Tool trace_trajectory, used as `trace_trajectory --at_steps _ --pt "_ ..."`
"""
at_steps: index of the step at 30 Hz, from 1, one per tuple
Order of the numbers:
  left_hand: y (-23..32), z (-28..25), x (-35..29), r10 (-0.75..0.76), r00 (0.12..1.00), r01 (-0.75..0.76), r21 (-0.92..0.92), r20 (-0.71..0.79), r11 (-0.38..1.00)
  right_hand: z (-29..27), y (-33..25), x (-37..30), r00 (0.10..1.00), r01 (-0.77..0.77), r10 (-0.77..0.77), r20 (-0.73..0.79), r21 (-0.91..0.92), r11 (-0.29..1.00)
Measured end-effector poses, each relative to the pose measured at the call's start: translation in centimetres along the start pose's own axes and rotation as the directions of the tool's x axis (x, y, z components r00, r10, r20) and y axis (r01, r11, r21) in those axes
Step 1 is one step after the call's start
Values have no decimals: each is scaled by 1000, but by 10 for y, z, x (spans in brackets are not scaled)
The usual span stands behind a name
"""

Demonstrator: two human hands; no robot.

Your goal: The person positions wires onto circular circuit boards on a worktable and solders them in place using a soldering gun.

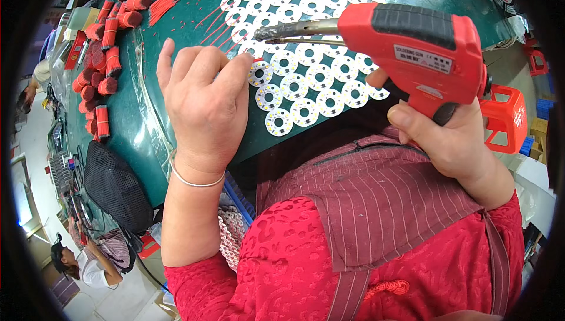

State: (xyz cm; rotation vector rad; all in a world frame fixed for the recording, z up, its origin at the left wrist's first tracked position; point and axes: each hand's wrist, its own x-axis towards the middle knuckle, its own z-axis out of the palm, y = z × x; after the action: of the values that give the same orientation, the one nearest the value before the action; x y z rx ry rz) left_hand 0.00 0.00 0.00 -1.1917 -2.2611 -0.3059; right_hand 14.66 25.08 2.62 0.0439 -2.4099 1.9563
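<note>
Round white circuit boards (328, 77) lie in close rows on the green surface (129, 121), each with a hole at its centre and small yellowish components around the ring. The right hand (435, 135) grasps a red and black, pistol-shaped soldering tool (415, 56) by its grip, a finger near the trigger. Its long metal barrel points left across the rows, the dark tip (263, 34) above the boards near their left edge; whether it touches one cannot be told.

The left hand (206, 94) is curled, back upward, little finger raised, with its index fingertip just beside a board at the left edge of the rows. A bit of red wire (257, 60) shows at that fingertip, but whether the fingers pinch it cannot be told. A bracelet (197, 181) circles the left wrist.

Farther left, tied bundles of red wire (112, 62) sit heaped, and a loose spread of red wires (165, 6) lies beside them. A red plastic stool (507, 121) stands to the right, and a person in white (97, 268) is at the lower left.
</note>
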Motion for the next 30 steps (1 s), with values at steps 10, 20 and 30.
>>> trace_trajectory --at_steps 10,20,30 --pt "-5 1 -2 -17 999 19 -51 47 998 7 -3 0 998 -18 22 -52 83 996" --pt "-3 0 0 17 999 -16 -14 32 1000 9 2 -5 990 -104 120 -74 187 977" --pt "-3 0 1 15 999 -15 -12 29 1000 9 0 0 994 -83 94 -60 163 983"
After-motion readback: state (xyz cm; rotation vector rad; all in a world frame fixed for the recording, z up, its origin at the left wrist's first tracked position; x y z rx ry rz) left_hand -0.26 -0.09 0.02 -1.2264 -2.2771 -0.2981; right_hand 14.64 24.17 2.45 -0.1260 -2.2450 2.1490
